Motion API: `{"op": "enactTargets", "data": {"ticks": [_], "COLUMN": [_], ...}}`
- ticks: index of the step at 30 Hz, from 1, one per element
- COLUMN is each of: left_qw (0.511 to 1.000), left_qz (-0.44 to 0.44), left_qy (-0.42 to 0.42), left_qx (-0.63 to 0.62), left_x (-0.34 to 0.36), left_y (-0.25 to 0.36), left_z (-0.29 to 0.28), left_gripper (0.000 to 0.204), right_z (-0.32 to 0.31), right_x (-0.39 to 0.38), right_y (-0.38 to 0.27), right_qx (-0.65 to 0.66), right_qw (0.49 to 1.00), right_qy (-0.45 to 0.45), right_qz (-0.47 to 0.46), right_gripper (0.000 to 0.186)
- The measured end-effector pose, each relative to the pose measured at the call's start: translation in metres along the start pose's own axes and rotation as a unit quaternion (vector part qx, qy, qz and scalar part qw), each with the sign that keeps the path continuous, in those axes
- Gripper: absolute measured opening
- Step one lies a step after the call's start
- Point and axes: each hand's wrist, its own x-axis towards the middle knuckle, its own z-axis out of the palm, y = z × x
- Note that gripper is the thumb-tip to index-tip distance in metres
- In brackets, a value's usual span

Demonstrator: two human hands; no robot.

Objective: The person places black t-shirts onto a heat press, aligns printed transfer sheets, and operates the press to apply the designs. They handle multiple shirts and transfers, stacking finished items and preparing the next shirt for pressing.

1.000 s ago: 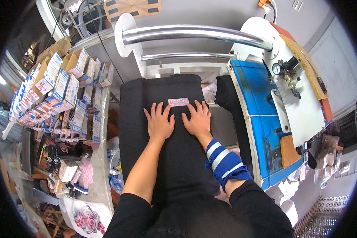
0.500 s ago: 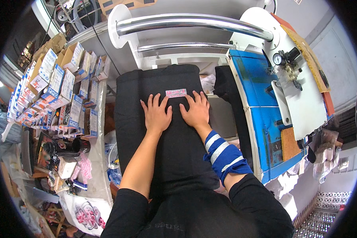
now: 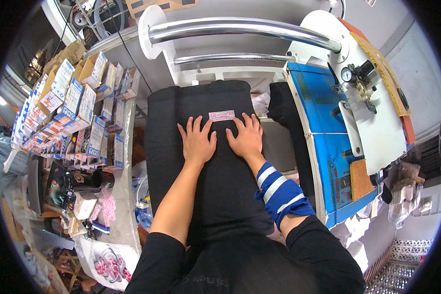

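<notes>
A black garment (image 3: 176, 181) lies spread over the press platen, with a small pink-and-white printed strip (image 3: 221, 115) near its upper middle. My left hand (image 3: 197, 141) rests palm down on the fabric, fingers spread, its index fingertip just below the strip's left end. My right hand (image 3: 245, 137) lies likewise on the fabric, fingers apart, fingertips near the strip's right end. A blue-and-white striped cloth (image 3: 278, 193) wraps my right forearm.
At right stands a blue-topped heat-press head (image 3: 318, 152) with gauge (image 3: 346, 74) and white plate. Curved chrome tubes (image 3: 240, 29) cross behind the platen. Stacked open cardboard boxes (image 3: 68, 112) and a cluttered side table (image 3: 108, 235) are at left, a white printed cloth (image 3: 90, 252) on it.
The view has shifted, so the platen and hands appear slightly higher than a second ago. Both hands stay in much the same place on the garment beside the strip.
</notes>
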Motion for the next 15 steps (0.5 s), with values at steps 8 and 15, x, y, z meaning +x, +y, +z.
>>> {"op": "enactTargets", "data": {"ticks": [8, 15], "left_qw": [1.000, 1.000], "left_qz": [0.000, 0.006], "left_qy": [-0.008, 0.005], "left_qx": [0.003, 0.002], "left_x": [-0.0014, -0.0033], "left_y": [0.0003, -0.0003], "left_z": [-0.0023, -0.0020], "left_gripper": [0.047, 0.047], "right_z": [-0.0002, 0.0029], "right_x": [-0.0022, -0.0037], "right_y": [-0.0016, -0.0003], "right_qx": [0.005, 0.004], "right_qw": [1.000, 1.000], "right_qy": [0.002, 0.018], "right_qz": [0.005, 0.000], "right_gripper": [0.053, 0.052]}}
